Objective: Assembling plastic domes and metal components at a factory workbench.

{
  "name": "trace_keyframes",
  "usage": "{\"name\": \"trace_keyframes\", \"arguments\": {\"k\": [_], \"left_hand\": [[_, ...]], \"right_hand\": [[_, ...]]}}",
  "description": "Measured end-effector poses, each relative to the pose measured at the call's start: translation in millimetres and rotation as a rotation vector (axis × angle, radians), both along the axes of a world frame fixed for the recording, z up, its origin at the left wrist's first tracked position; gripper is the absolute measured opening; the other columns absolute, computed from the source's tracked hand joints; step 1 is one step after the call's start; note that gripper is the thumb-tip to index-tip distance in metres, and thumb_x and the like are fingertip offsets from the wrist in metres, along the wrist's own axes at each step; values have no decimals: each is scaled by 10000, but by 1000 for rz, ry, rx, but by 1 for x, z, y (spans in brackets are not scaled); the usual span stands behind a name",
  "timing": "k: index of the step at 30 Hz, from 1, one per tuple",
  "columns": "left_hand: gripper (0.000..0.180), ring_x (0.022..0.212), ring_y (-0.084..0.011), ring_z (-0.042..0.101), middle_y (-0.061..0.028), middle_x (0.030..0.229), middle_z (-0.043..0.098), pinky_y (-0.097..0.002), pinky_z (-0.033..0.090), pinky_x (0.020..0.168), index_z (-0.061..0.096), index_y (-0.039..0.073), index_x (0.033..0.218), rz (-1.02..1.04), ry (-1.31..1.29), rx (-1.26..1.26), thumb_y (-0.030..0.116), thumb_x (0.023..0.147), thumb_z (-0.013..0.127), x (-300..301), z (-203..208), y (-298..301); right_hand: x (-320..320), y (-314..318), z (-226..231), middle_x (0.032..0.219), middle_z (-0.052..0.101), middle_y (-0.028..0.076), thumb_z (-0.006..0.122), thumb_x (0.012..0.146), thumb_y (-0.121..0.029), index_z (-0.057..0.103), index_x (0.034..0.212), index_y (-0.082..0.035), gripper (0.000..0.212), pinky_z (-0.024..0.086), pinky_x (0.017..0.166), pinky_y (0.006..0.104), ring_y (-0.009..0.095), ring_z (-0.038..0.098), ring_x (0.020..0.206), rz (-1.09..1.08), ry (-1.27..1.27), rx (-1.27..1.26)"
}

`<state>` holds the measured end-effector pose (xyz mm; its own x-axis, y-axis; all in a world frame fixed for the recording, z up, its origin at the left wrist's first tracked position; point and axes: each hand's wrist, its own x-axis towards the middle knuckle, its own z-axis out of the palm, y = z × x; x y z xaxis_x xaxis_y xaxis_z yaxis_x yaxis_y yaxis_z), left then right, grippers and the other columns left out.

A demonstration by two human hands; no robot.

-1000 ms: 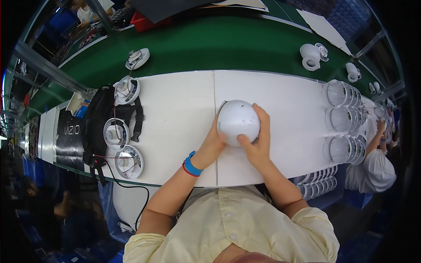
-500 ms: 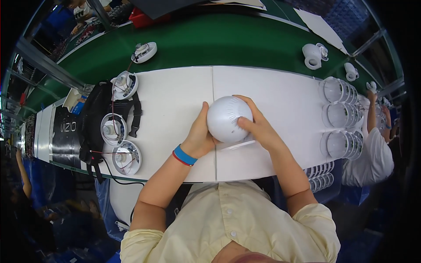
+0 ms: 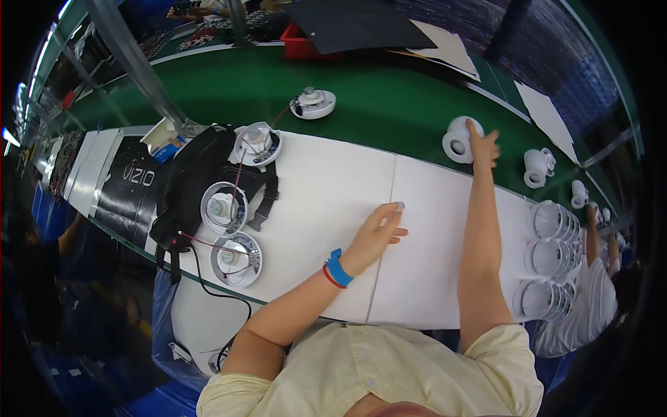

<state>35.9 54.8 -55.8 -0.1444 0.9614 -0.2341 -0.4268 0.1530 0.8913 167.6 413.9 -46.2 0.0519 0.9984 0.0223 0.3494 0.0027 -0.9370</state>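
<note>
My right hand point(image 3: 484, 146) reaches far out over the green belt with its fingers spread. Its thumb touches the right side of a white rounded housing point(image 3: 458, 141) that has a round opening facing me. The fingers point away from that housing and do not wrap it. Above the white work surface point(image 3: 431, 222) hovers my left hand point(image 3: 375, 240), fingers loosely apart. A small greyish bit shows at one of its fingertips; whether it is a cover or a loose piece I cannot make out. Another white housing point(image 3: 537, 169) stands on the belt to the right.
Opened white units with wires point(image 3: 236, 258) line the left side, beside a black bag point(image 3: 191, 181). Clear ringed cups point(image 3: 549, 257) lie stacked at the right edge. A red bin point(image 3: 299, 43) sits at the back. Another person point(image 3: 583, 299) works at far right.
The white slotted ball has left both hands; a white housing now sits on the belt by my right hand. My right arm has stretched forward, and the view has turned.
</note>
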Motion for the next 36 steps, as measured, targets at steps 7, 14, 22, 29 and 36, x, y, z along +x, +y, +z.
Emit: {"name": "trace_keyframes", "arguments": {"k": [7,14,22,29,36], "left_hand": [[209,936,-208,657,-138,1158,569,-286,533,782,572,-67,1153,363,477,444,24,983,492,-2,19,-9],[217,828,-174,632,-157,1168,565,-285,521,763,544,-57,1172,660,477,548,14,980,473,-25,27,-12],[579,1175,-204,522,-117,1352,487,-322,462,948,266,25,1458,901,-261,-82,71,949,537,-55,-8,-9],[529,1219,-205,527,-107,1368,480,-367,496,997,303,20,1476,307,-243,-41,54,982,488,8,0,-43],[492,1099,-216,607,-152,1308,515,-326,560,896,340,-79,1424,267,-27,3,17,971,509,42,-11,-65]], "right_hand": [[-208,-238,-22,1079,592,154,607,939,-254,503,1183,30,389,574,690,341,243,664,876,911,465,-483],[-291,-251,-33,924,631,175,680,895,-183,440,1247,84,502,576,609,303,204,670,756,906,516,-559],[-114,-240,-24,1072,615,140,590,948,-108,311,1483,-14,610,583,695,308,182,663,805,713,526,-486],[9,-305,-11,1117,586,94,538,978,-99,296,1497,-20,578,570,727,281,145,626,812,609,511,-508],[39,-364,-22,929,538,60,709,821,-18,590,1051,-24,259,420,647,269,141,511,751,387,-10,305]]}}
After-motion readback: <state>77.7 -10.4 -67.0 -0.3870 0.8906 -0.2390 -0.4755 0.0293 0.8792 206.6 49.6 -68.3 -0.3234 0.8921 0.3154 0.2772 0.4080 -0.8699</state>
